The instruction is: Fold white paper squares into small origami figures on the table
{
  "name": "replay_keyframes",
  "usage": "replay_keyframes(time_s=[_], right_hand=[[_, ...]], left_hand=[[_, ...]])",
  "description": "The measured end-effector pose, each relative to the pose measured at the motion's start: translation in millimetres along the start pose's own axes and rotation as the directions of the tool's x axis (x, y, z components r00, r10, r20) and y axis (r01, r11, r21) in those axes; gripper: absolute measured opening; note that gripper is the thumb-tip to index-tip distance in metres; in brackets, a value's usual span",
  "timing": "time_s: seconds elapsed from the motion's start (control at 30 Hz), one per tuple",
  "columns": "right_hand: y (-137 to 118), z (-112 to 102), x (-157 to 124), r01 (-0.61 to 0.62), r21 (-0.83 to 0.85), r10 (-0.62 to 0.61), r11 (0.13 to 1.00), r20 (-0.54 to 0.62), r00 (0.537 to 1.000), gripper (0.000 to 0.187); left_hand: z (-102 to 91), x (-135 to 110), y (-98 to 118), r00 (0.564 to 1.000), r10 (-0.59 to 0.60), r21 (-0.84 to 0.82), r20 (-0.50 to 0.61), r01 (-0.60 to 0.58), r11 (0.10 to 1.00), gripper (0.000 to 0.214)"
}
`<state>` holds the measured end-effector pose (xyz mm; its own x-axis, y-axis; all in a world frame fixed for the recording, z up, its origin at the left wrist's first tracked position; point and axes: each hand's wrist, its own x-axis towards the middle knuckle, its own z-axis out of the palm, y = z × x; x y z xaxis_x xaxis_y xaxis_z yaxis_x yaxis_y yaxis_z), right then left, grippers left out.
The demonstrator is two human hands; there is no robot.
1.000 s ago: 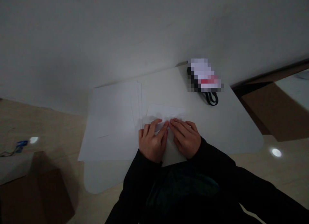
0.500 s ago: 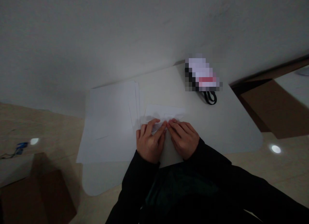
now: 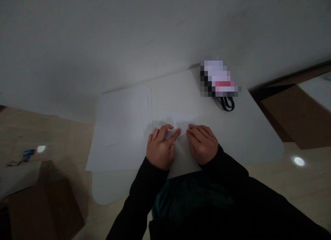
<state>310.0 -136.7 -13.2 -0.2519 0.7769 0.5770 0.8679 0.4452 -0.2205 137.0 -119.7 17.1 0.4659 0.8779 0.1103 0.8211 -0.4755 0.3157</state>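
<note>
- A small white sheet is being worked on a white table, near the middle of its near edge.
- The sheet is being pressed by the left hand, whose fingers are being kept apart and bent, with one being stretched toward the right hand.
- The right hand's fingertips are being bunched at the sheet's near right part; whether paper is being pinched there cannot be told.
- By appearance, the work is being left partway: the far part is being laid flat, while the near part, between the hands, is being shown uneven, as though a fold were being formed. Flattening seems to be left undone; the number of creases is being hidden by fingers and dim light.
- Larger white sheets are being spread over the table's left end, slightly past its left edge, just beside the small sheet; little room is being left there for the left hand.
- A pixelated item with a black strap is being kept toward the far right corner, clear of both hands.
- Beyond the right edge, a cardboard box is being seen.
</note>
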Motion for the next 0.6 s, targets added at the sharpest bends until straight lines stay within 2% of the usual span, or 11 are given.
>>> replay_keyframes(time_s=[0.2, 0.43, 0.53, 0.6], right_hand=[[-8.9, 1.4, 5.7, 0.08, 0.03, -0.081, 0.996, 0.029, 0.996, 0.029], [-34.0, 4.9, 7.0, 0.116, 0.071, -0.119, 0.991, 0.042, 0.992, 0.03], [-27.5, 4.4, 6.9, 0.053, 0.194, -0.067, 0.98, 0.065, 0.996, 0.03], [-12.7, 2.8, 6.1, 0.035, 0.352, -0.058, 0.935, 0.055, 0.997, 0.028]], left_hand=[[-6.4, 5.7, -8.4, 0.996, 0.046, -0.02, 0.082, -0.045, 0.999, 0.061], [-4.0, 7.2, -13.5, 0.995, 0.076, -0.04, 0.066, -0.073, 0.997, 0.045], [-3.2, 5.1, -8.4, 0.995, 0.072, -0.032, 0.068, -0.07, 0.997, 0.048], [-4.0, 3.9, -3.8, 0.994, 0.07, -0.022, 0.08, -0.068, 0.997, 0.053]])
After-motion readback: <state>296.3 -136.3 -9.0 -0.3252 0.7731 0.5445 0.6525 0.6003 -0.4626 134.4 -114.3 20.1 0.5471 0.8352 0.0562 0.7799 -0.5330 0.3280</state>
